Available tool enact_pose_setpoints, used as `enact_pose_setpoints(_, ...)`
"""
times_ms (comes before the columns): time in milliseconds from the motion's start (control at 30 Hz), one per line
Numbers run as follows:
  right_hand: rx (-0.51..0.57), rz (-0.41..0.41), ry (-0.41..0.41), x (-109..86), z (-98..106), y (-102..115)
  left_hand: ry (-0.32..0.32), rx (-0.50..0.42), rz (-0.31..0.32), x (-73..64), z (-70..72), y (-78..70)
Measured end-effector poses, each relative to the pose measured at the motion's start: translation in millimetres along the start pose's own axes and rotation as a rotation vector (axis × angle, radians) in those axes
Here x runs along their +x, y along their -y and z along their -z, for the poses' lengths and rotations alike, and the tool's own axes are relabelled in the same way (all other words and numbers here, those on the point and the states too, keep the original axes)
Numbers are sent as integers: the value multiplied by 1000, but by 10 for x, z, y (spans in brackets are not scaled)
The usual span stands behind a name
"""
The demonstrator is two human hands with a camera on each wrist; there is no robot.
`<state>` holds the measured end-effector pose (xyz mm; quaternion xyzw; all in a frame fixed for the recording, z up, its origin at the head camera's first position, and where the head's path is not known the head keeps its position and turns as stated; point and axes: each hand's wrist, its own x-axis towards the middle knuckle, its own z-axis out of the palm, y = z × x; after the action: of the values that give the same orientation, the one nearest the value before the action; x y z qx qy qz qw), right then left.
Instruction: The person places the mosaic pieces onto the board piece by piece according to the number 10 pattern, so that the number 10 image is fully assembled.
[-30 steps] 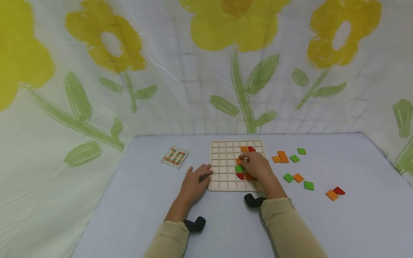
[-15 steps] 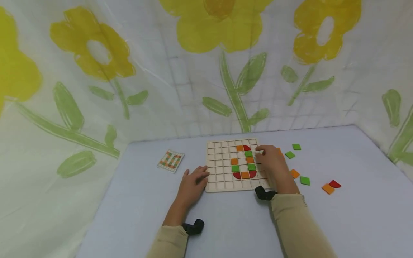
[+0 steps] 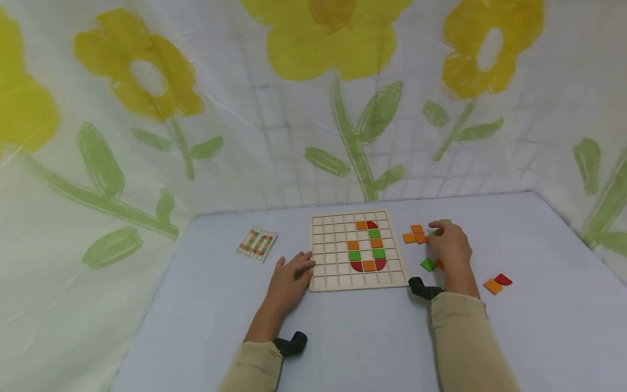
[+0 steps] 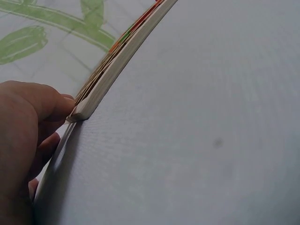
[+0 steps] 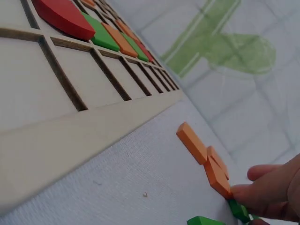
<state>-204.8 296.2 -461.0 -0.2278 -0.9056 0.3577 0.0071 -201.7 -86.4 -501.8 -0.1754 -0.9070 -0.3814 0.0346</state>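
A wooden grid board (image 3: 329,283) lies on the table, holding orange, green and red tiles in a loop-like shape. At its left edge my left hand (image 3: 288,283) rests with loosely bent fingers; the left wrist view has the thumb (image 4: 54,101) touching the board's corner. To the right of the board my right hand (image 3: 452,250) is over loose tiles. In the right wrist view a fingertip (image 5: 246,193) touches a green tile (image 5: 238,212), while another finger stays raised. My right hand partly hides the green tiles in the head view.
A small pattern card (image 3: 257,244) lies left of the board. Several orange tiles (image 3: 416,230) cluster right of the board, with a green tile (image 3: 428,264) nearer me. Farther right lie an orange tile (image 3: 492,287) and a red quarter-round tile (image 3: 503,279). A flower-painted sheet (image 3: 274,179) hangs behind.
My right hand has left the board and moved right to the loose green tiles, leaving an orange tile in the grid. My left hand stays at the board's edge. The head view has shifted slightly.
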Motion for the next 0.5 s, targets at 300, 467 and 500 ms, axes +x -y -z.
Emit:
enact_pose_setpoints(300, 87, 21, 36, 33, -8, -26, 10, -12, 25, -25, -11, 6)
enact_pose_setpoints(467, 40, 28, 121, -3, 71, -45, 11, -2, 10, -4, 4, 9)
enact_pose_setpoints(500, 20, 27, 133, -9, 93, -49, 10, 2, 7, 6, 6, 9)
